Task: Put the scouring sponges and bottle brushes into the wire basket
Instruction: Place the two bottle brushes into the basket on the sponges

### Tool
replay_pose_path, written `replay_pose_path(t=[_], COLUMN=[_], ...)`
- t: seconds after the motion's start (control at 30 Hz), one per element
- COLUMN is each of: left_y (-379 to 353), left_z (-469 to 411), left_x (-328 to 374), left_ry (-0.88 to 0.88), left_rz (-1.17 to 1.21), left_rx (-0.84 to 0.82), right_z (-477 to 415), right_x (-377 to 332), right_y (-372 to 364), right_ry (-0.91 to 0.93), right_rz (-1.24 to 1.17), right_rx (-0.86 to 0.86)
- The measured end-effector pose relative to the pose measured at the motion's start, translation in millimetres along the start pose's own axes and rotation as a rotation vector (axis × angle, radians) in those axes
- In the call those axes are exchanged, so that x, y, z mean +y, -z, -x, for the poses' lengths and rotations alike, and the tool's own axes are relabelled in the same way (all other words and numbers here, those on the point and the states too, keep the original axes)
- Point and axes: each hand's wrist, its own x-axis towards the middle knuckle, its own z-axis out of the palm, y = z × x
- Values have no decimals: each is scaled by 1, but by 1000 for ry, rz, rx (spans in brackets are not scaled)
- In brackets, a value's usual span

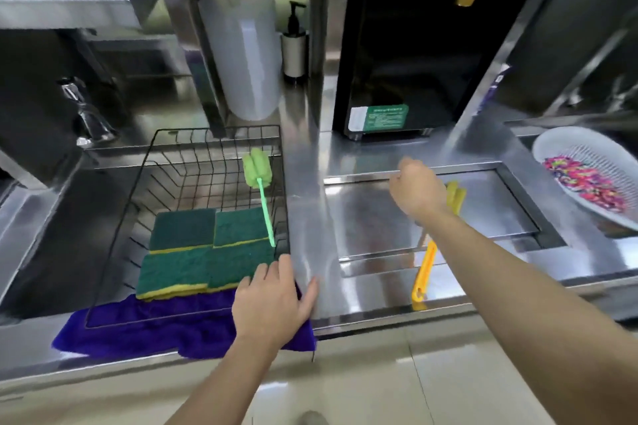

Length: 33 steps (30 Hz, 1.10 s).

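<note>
A black wire basket (pixel 165 162) stands on a purple cloth, holding several green scouring sponges (pixel 183 266) with yellow undersides. A green bottle brush (pixel 257 171) leans inside it against the right wall. A yellow bottle brush (pixel 424 269) lies on the steel counter to the right, its foam head partly hidden behind my right wrist. My right hand (pixel 417 190) hovers past that head with fingers curled under, and I cannot see whether they touch anything. My left hand (pixel 272 300) rests flat with fingers spread on the basket's front right corner and the cloth.
The purple cloth (pixel 138 331) hangs over the counter's front edge. A tap (pixel 83 110) stands at the left, a white roll (pixel 245 55) and a pump bottle (pixel 294 45) behind the basket, a black appliance (pixel 407 55) beyond. A white colander (pixel 552 145) with colourful bits sits at far right.
</note>
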Motion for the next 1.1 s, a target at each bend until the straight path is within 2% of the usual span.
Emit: replay_pose_path(t=[0.1,0.27,0.43,0.63,0.73,0.87,1.0,1.1], left_y=[-7,-7,-2,0,2,3,8,11], left_z=[-1,-2,-3,-1,1,6,18,30], left_x=[-1,1,1,1,-1,-17,-57,-88], left_ry=[-12,-28,-11,6,0,10,91,157], left_rz=[26,47,59,58,70,91,60,-25], left_rx=[25,41,21,-8,-12,22,89,150], right_z=[9,22,38,40,34,28,28,31], right_x=[37,64,66,47,22,-23,-77,-126], right_y=[3,-6,-21,-19,-7,11,12,-1], right_ry=[-91,-363,-412,-427,-392,-217,-105,4], right_rz=[59,-36,-32,-284,-370,-523,-629,-690], right_rx=[59,-57,-124,-93,-5,77,32,-75])
